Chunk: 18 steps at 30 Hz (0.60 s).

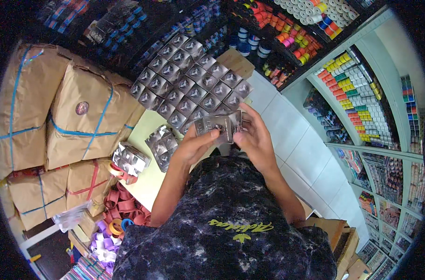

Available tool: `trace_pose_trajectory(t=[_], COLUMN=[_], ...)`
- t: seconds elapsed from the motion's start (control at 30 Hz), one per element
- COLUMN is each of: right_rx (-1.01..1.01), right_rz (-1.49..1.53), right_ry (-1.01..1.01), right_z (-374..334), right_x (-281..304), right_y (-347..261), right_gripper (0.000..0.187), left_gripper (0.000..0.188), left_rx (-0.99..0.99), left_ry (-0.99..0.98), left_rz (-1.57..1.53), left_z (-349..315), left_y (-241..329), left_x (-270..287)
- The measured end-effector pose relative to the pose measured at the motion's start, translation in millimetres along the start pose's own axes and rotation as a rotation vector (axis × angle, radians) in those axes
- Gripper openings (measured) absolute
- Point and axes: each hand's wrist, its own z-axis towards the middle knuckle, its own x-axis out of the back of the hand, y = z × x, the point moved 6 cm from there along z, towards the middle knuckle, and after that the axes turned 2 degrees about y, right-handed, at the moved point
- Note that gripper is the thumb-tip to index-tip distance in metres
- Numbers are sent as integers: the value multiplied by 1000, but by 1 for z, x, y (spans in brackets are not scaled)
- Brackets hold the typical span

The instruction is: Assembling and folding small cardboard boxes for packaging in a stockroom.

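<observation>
Both hands hold a small dark-grey printed box (224, 126) with a glossy surface, in front of my chest. My left hand (196, 143) grips its left end, thumb pressed on the face. My right hand (255, 139) is closed on its right end, with the thumb along the near edge. Just beyond my hands, rows of matching square boxes (193, 77) with a pale emblem lie side by side. A smaller block of such boxes (162, 145) rests on the pale yellow table (146, 126), left of my left hand.
Silvery packets (129, 158) and a red tape roll (122, 173) lie at the table's left edge. Large brown paper parcels (79, 114) tied with blue strap are stacked left. Red rings (127, 205) fill the lower left. Shelves of coloured spools (354, 105) stand right, beyond white floor tiles (291, 126).
</observation>
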Motion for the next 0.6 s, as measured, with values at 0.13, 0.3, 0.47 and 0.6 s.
trace_pose_trajectory(t=[0.13,0.3,0.47,0.6], right_rx=[43,1,-212,-320], right_rz=[-218,-74,493,636], right_ry=[1,96,190,106], right_z=[-3,-5,-8,-16], right_x=[-2,8,27,19], right_y=[4,10,34,45], right_gripper=[86,68,49,56], left_gripper=[51,63,48,57], left_rx=[-19,-135,-216,-194], left_ry=[-53,-130,51,148], left_rz=[42,170,99,454], left_z=[-7,-14,-21,-27], left_y=[7,23,36,27], left_x=[-5,-11,23,8])
